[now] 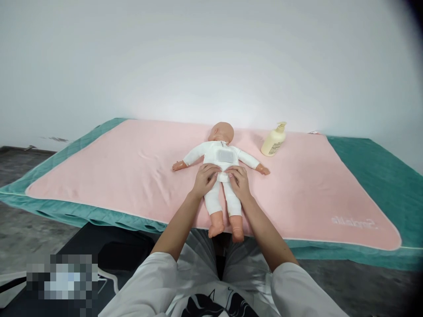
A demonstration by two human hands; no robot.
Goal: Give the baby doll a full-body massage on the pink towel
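Note:
A doll (223, 154) in a white cloth suit lies on a pink mat, its head toward the wall and arms spread. No face shows on its bald head; a grey rectangular patch is on its torso. My left hand (206, 178) rests on the left side of the doll's waist, fingers bent inward and thumb apart. On the right side of the waist lies my right hand (239, 179), also with curved fingers and a separate thumb. The fingertips of both hands point toward each other, with a small gap between them.
A pale yellow pump bottle (272, 141) stands on the pink mat (307, 189), right of the doll's head. Green padded cloth (380, 171) lies under the mat. Behind is a white wall (211, 57). A dark object (109, 242), partly pixelated nearby, is at lower left.

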